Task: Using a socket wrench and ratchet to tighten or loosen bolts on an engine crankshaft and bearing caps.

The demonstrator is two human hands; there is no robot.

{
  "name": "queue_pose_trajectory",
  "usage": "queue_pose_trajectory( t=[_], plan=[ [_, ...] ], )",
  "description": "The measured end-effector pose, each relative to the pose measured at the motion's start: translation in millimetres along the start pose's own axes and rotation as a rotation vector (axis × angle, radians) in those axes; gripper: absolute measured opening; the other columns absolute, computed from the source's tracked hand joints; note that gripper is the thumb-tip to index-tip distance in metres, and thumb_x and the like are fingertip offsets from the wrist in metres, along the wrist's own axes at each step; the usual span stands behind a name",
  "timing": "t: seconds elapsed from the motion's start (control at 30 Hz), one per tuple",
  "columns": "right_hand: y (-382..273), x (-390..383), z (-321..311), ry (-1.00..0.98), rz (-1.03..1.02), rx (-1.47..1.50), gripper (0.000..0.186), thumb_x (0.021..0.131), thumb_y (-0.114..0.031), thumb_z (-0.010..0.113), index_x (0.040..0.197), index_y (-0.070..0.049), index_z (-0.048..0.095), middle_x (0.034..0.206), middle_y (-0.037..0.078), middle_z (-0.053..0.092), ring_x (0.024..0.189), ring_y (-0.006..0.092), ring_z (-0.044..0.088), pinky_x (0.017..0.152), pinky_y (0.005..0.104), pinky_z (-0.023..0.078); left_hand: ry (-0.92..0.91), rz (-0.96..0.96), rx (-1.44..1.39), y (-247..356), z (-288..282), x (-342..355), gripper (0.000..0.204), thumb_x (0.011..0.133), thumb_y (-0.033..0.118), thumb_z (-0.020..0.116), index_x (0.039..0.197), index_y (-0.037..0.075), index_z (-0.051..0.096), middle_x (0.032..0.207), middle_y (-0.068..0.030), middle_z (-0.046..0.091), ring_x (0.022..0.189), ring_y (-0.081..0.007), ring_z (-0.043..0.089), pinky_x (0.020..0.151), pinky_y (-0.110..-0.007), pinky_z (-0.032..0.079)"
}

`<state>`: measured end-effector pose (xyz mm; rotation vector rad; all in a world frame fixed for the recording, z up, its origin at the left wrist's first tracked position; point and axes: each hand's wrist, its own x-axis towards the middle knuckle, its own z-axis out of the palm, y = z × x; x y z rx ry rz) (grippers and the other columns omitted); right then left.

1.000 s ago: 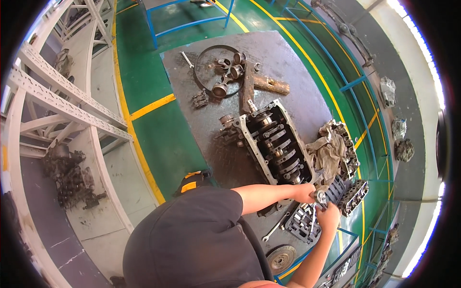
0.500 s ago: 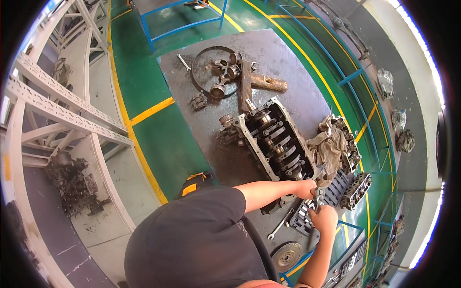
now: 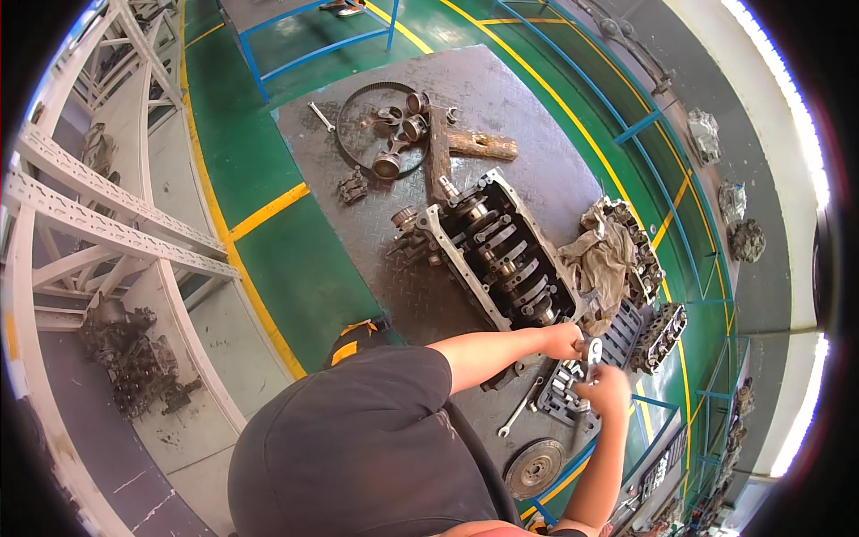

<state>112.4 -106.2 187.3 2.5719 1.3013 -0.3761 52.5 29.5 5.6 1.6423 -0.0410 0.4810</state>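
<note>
Both my hands are together over the right front corner of the metal-topped table point(image 3: 420, 300). My left hand point(image 3: 563, 341) is closed round what looks like a socket, mostly hidden by the fingers, at the head of a ratchet wrench point(image 3: 594, 350). My right hand point(image 3: 608, 392), a little blurred, is closed on the ratchet's handle. Below them lies a grey socket tray point(image 3: 559, 413) with several shiny sockets. Just beyond my left forearm rests an engine block point(image 3: 479, 288), its open side showing a crankshaft point(image 3: 506, 267).
A combination wrench point(image 3: 519, 410) and a round flywheel-like disc point(image 3: 535, 468) lie near the front edge. A crumpled cloth point(image 3: 598, 266) and cylinder heads point(image 3: 660, 338) are at the right. Pistons point(image 3: 386, 166), a toothed belt point(image 3: 341, 134) and wooden blocks point(image 3: 483, 145) lie farther back.
The ratchet's head has swung more upright between my hands, and my right hand has shifted slightly. More of the sockets in the tray shows. The whole view has shifted a little.
</note>
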Motion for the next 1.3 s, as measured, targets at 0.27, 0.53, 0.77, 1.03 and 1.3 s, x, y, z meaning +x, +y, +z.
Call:
queue_pose_trajectory(
  t=[0.27, 0.53, 0.77, 1.03, 1.3],
  plan=[
    [-26.2, -6.5, -8.6, -0.167, -0.096, 0.041, 0.045, 0.079, -0.046, 0.069, 0.068, -0.003, 0.072, 0.064, 0.018, 0.066, 0.066, 0.036, 0.067, 0.074, 0.0432, 0.053, -0.042, -0.079, -0.017, -0.3, -5.3, -0.7, 0.021, 0.073, 0.018, 0.07, 0.069, -0.001, 0.063, 0.06, -0.0185, 0.058, 0.051, -0.0233, 0.054, 0.055, -0.039, 0.044],
    [-43.0, -0.6, 33.4, 0.115, 0.006, 0.401, 0.04, 0.081, -0.03, 0.063, 0.06, 0.004, 0.064, 0.05, 0.018, 0.056, 0.045, 0.0276, 0.059, 0.052, 0.041, 0.048, 0.368, 0.018, -0.03, 28.4, -2.5, -13.5, 0.015, 0.077, 0.013, 0.071, 0.077, 0.001, 0.061, 0.07, -0.0169, 0.062, 0.063, -0.0297, 0.06, 0.063, -0.038, 0.048],
    [3.1, 29.1, 13.9, 0.086, -0.062, 0.041, 0.016, 0.069, -0.018, 0.067, 0.07, -0.002, 0.069, 0.067, 0.013, 0.067, 0.072, 0.0302, 0.07, 0.076, 0.0405, 0.054, 0.259, -0.024, -0.11, 33.1, 1.2, -0.1, 0.013, 0.074, 0.012, 0.071, 0.08, 0.002, 0.064, 0.073, -0.0176, 0.066, 0.067, -0.0282, 0.066, 0.065, -0.04, 0.049],
    [-37.9, 2.1, -15.1, -0.174, 0.01, -0.102, 0.033, 0.072, -0.035, 0.071, 0.081, -0.003, 0.074, 0.083, 0.02, 0.071, 0.084, 0.0362, 0.07, 0.089, 0.046, 0.053, 0.277, -0.037, -0.13, 29.2, 2.6, -4.7, 0.016, 0.071, 0.011, 0.074, 0.082, 0.002, 0.067, 0.074, -0.015, 0.068, 0.068, -0.0183, 0.063, 0.065, -0.036, 0.049],
    [11.9, 35.2, -6.8, 0.06, 0.018, -0.323, 0.055, 0.071, -0.018, 0.075, 0.125, -0.012, 0.064, 0.132, 0.017, 0.061, 0.121, 0.0288, 0.059, 0.112, 0.0567, 0.031, 0.2, 0.068, -0.142, 33.9, 1.5, -3.8, 0.022, 0.081, 0.02, 0.076, 0.094, 0.003, 0.074, 0.084, -0.0109, 0.075, 0.07, -0.0237, 0.067, 0.069, -0.034, 0.052]
  ],
)
